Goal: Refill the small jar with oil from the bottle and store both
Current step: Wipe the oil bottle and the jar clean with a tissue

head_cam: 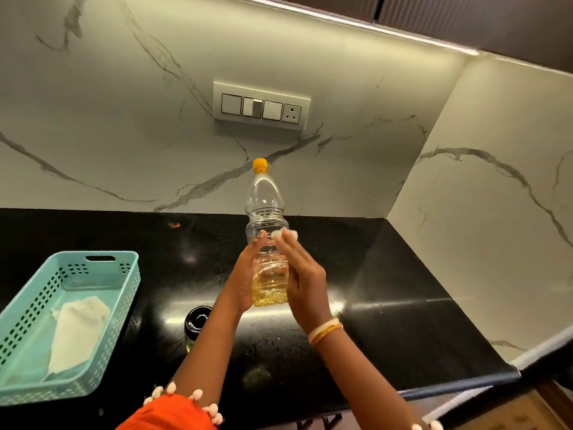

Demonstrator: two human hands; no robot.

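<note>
A clear plastic oil bottle (267, 212) with an orange cap stands upright above the black counter, with yellow oil only in its bottom part. My left hand (246, 274) wraps its lower left side. My right hand (302, 274) presses a small white wad of tissue (286, 234) against the bottle's right side with the fingertips. The small jar (195, 327), dark-lidded with a little yellow oil showing, sits on the counter just left of my left forearm.
A teal perforated basket (93, 268) holding a folded white cloth (77, 333) stands at the left of the black counter (387, 305). Marble walls meet in a corner at the right. A switch panel (261, 105) is on the back wall.
</note>
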